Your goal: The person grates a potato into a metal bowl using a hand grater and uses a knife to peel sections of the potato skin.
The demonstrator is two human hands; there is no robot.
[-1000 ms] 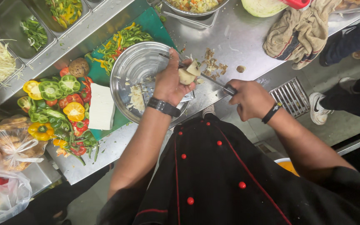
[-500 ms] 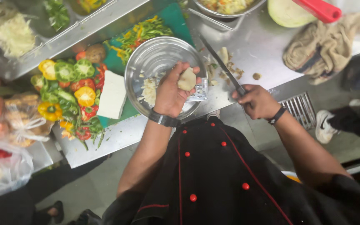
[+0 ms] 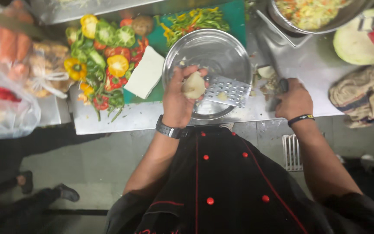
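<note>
Two hands busy: grating over the bowl

Left hand (image 3: pixel 179 99) is wrapped around a pale peeled potato-like piece (image 3: pixel 194 85), pressing it against a flat metal grater (image 3: pixel 227 89) just right of the fingers. Grater lies tilted across the steel bowl (image 3: pixel 207 52), which sits directly above the left hand on the worktop (image 3: pixel 109 116).

Right hand (image 3: pixel 294 100) is closed on a dark handle at the worktop edge, looks like a knife (image 3: pixel 270 58), blade blurred and running away from the hand. Scraps and a pale cut piece (image 3: pixel 265 71) lie just above that hand.

Left of the left hand: white block (image 3: pixel 144 73), then cut peppers (image 3: pixel 102 56) on the green board (image 3: pixel 161 38). Right of the right hand: crumpled cloth (image 3: pixel 362 97).

Risks, as I read it:
- Piece is small, fingertips close to the grater teeth. A slip would likely scrape knuckles.
- Grater seems unsupported except by the bowl rim; a hard push could skid it or tip the bowl, which overhangs the near edge.
- Knife in hand near scraps: the blade could snag.
</note>
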